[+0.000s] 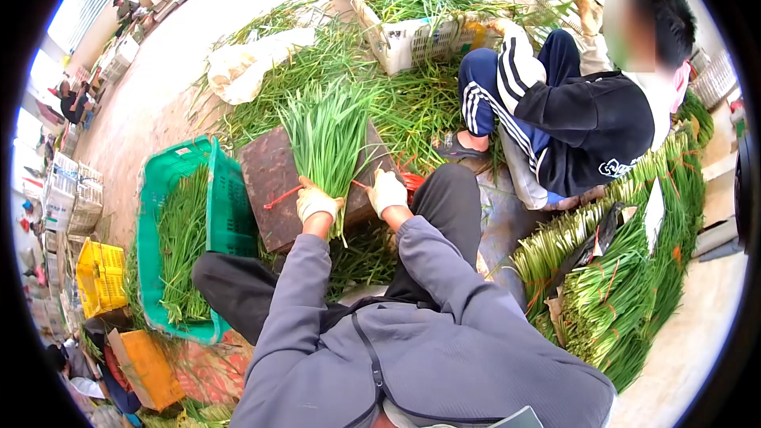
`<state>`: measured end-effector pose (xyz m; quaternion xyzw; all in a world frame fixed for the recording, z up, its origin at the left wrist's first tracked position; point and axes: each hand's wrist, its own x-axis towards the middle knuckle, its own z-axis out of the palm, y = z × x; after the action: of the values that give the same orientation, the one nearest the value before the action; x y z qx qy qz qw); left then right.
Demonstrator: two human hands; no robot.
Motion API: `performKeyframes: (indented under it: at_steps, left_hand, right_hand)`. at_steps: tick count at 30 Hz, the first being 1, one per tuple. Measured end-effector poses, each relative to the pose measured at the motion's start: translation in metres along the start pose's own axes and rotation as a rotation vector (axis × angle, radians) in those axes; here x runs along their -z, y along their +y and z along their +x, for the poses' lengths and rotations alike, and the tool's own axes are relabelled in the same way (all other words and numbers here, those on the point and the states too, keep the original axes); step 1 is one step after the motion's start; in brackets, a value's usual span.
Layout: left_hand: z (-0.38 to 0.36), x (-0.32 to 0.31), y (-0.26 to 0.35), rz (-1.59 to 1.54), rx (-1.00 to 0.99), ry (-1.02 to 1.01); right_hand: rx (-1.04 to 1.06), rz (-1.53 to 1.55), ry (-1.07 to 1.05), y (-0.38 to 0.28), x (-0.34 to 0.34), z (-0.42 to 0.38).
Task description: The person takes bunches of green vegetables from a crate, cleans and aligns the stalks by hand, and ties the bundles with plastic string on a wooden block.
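A bunch of green chives (329, 131) lies across a dark brown block (265, 165) in front of my knees, its cut ends toward me. My left hand (317, 201), in a pale glove, is closed around the lower stalks. A red tie (282, 197) sticks out to the left beside that hand. On the other side of the bunch, my right hand (388, 192), also gloved, is closed with its fingertips at a short red tie end (361, 185). Whether the tie runs unbroken under the stalks is hidden. More red ties (412, 182) lie by my right knee.
A green crate (212, 190) of chives stands at left, a yellow crate (101, 277) beyond it. Loose chives (412, 111) cover the floor ahead, before a white crate (412, 46). A co-worker (590, 119) sits at right, near stacked tied bundles (626, 293).
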<state>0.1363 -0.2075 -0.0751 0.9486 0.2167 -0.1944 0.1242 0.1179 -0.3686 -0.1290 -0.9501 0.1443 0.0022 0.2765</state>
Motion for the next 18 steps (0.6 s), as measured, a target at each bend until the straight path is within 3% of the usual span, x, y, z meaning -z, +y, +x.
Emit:
performKeyframes:
  at_steps: [2, 4, 6, 8, 10, 12, 14, 16, 18]
  left_hand:
    - [-0.002, -0.001, -0.008, -0.009, -0.02, 0.002]
    - [-0.004, 0.0, -0.015, -0.02, -0.018, 0.007]
    - [-0.002, 0.001, -0.016, -0.029, -0.019, 0.007]
    - [-0.003, 0.0, -0.019, -0.033, -0.032, 0.01]
    - [-0.002, -0.003, -0.022, -0.042, -0.03, 0.014]
    - [0.0, -0.006, -0.023, -0.06, -0.041, 0.036]
    - [0.002, -0.004, -0.025, -0.066, -0.039, 0.038]
    - [0.003, -0.005, -0.026, -0.054, -0.05, 0.05]
    - [0.005, -0.006, -0.025, -0.063, -0.053, 0.06]
  right_hand:
    - [0.048, 0.026, -0.173, 0.009, -0.01, 0.017]
    - [0.09, 0.072, -0.022, 0.016, -0.018, 0.029]
    - [-0.104, 0.229, 0.059, 0.022, -0.006, 0.051]
    - [-0.474, 0.851, 0.041, 0.038, 0.009, 0.077]
    - [-0.57, 1.321, 0.196, 0.063, 0.007, 0.103]
    - [-0.333, 0.478, 0.457, 0.059, 0.018, 0.091]
    - [-0.135, 0.309, 0.222, 0.027, 0.058, 0.052]
    - [0.099, 0.398, -0.036, 0.019, 0.042, 0.021]
    - [0.244, 0.27, -0.149, 0.011, 0.016, -0.02]
